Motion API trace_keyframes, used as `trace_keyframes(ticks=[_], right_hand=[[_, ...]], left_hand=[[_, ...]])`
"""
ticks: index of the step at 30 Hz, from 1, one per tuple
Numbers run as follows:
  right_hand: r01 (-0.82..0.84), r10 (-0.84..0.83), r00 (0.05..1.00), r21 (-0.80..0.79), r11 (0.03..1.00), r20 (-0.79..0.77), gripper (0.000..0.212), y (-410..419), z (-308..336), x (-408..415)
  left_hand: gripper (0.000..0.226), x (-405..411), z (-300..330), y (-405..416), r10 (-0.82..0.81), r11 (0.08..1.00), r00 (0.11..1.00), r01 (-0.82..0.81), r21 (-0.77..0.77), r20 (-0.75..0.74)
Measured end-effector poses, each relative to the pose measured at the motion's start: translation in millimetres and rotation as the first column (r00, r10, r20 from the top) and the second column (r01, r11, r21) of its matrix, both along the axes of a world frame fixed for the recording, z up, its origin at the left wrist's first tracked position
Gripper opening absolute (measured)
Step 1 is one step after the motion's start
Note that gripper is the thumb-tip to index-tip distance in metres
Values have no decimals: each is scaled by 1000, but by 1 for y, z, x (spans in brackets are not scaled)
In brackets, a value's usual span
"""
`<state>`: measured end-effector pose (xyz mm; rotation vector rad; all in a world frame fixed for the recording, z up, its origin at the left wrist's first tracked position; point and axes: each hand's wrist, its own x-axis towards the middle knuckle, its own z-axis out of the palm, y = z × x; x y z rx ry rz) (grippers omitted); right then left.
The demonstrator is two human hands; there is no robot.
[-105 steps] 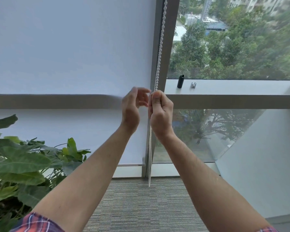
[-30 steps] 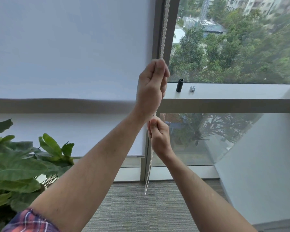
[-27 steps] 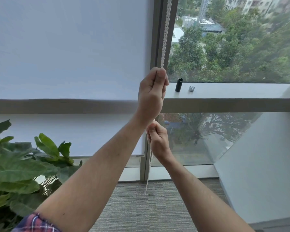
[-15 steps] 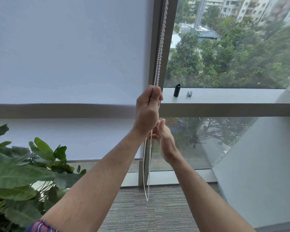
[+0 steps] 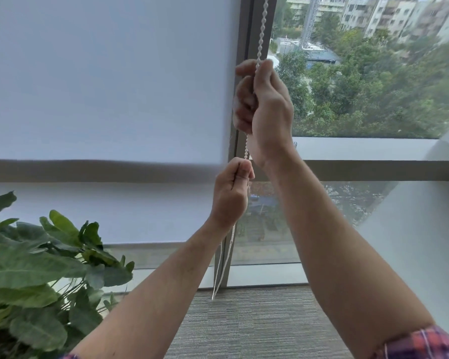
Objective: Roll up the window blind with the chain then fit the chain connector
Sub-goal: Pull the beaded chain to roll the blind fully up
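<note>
A white roller blind [image 5: 109,81] covers the left window pane; its bottom edge [image 5: 153,245] hangs a little below the horizontal window rail. The white bead chain [image 5: 261,29] runs down the dark window post. My right hand [image 5: 266,104] is high on the post, shut on the chain. My left hand [image 5: 231,195] sits just below it, pinching the same chain. The chain's loose lower strands [image 5: 222,270] dangle to near the floor. My right wrist hides the small parts that stood on the ledge.
A large leafy plant [image 5: 36,275] fills the lower left corner. The grey window ledge [image 5: 360,149] runs to the right of the post, a slanted white wall [image 5: 420,229] stands at the right, and grey carpet [image 5: 257,325] lies below.
The hands have swapped places on the chain: my right hand went from below to above, my left hand came down. The blind's bottom edge has risen closer to the rail.
</note>
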<state>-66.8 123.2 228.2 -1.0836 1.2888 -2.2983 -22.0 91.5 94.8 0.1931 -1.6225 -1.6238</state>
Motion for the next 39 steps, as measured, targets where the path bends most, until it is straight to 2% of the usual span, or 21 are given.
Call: trace_keyframes(ticks=[6, 10, 16, 19, 22, 25, 27, 31, 34, 39], right_hand=[[172, -174, 979, -21, 985, -110, 36, -3, -27, 14], [235, -227, 963, 40, 971, -146, 35, 2, -62, 18], [322, -296, 934, 115, 940, -199, 35, 9, -101, 25], [338, -304, 929, 151, 929, -211, 34, 14, -116, 25], [349, -309, 925, 175, 920, -222, 33, 16, -130, 29], [354, -299, 922, 225, 908, -245, 36, 17, -147, 33], [348, -286, 925, 259, 901, -250, 37, 16, -159, 37], [323, -264, 939, 307, 895, -219, 35, 15, -174, 38], [321, -263, 939, 300, 898, -220, 34, 19, -178, 38], [299, -249, 950, 325, 897, -187, 39, 26, -184, 40]], left_hand=[[41, 8, -21, -1, 21, 999, 998, -19, -34, 66], [38, 22, -49, 7, 15, 1000, 986, -11, -25, 164], [35, 34, -73, 5, -87, 996, 975, 92, -13, 202], [39, 32, -65, -11, -48, 997, 975, 59, -45, 218], [43, 27, -37, -29, -12, 1000, 984, 9, 16, 178], [37, 22, -1, -36, 8, 998, 997, -13, 66, 83], [35, 20, 24, -33, -17, 998, 1000, 16, 68, 8], [47, 17, 67, -15, -150, 988, 981, 153, 13, -119], [50, 11, 82, -3, -150, 988, 985, 153, 20, -88], [45, 2, 71, 7, -19, 1000, 994, 19, 3, -105]])
